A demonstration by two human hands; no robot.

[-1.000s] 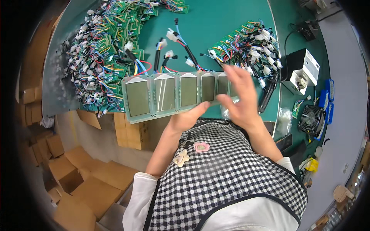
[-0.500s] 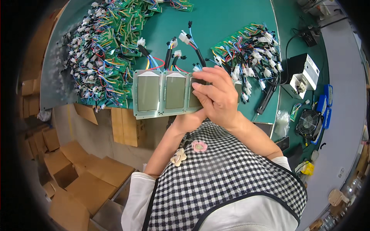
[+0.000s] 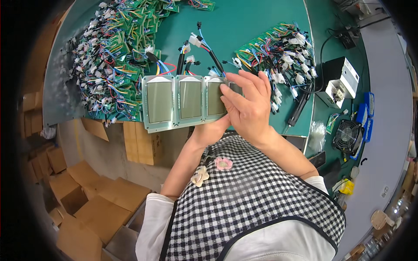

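Observation:
A strip of joined circuit boards with grey LCD screens (image 3: pixel 190 99) is held up, tilted, over the table's near edge. My left hand (image 3: pixel 212 132) supports it from below near its right half; the fingers are hidden behind the boards. Over the right end curls my right hand (image 3: pixel 250 104), bent fingertips and thumb against the face and upper edge by the third screen. It partly covers a further screen. Behind the top edge, black-sleeved cables with white connectors (image 3: pixel 195 41) stick up, joined to coloured wires.
A large heap of wired green circuit boards (image 3: pixel 117 56) fills the table's left side. More wired boards (image 3: pixel 278 52) lie at right, near a black-handled pen-shaped tool (image 3: pixel 300 108), a black-and-white box (image 3: pixel 342 82) and a fan (image 3: pixel 348 138). Cardboard boxes (image 3: pixel 102 191) stand below left.
The LCD strip has shifted left and slightly up, with its cables. My right hand's fingertips now sit farther right along it, showing more of the third screen.

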